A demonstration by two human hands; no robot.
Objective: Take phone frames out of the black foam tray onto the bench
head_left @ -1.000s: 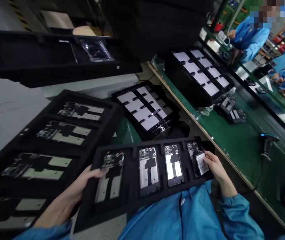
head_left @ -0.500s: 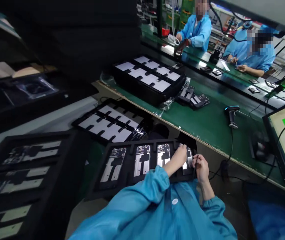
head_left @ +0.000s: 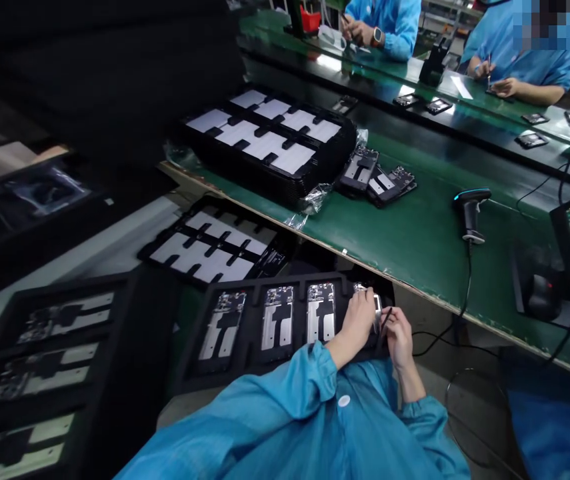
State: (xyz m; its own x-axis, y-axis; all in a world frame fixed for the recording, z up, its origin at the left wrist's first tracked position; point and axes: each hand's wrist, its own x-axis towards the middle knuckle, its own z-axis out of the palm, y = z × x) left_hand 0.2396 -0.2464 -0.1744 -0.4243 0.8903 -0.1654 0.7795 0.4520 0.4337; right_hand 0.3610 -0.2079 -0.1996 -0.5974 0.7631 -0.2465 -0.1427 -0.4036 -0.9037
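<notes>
A black foam tray (head_left: 255, 300) lies in front of me with phone frames in its slots, among them one (head_left: 321, 312) left of my hands. My left hand (head_left: 358, 317) is over the rightmost phone frame (head_left: 377, 308), its fingers bent together at the upper part; what they grip, if anything, is hidden. Just to the right, my right hand (head_left: 399, 333) pinches a thin dark tool (head_left: 385, 320) beside the same frame.
A second foam tray (head_left: 129, 293) with phone frames is at left. On the green bench (head_left: 429, 233) are stacked black trays (head_left: 275, 180), loose phone frames (head_left: 359, 170), a scanner (head_left: 471, 213) and a mouse (head_left: 542, 297). Two people in blue work across the bench.
The view has shifted, so the bench and people sit differently in it. My left hand has moved slightly down over the rightmost frame, its fingers less raised. My right hand still has the dark tool.
</notes>
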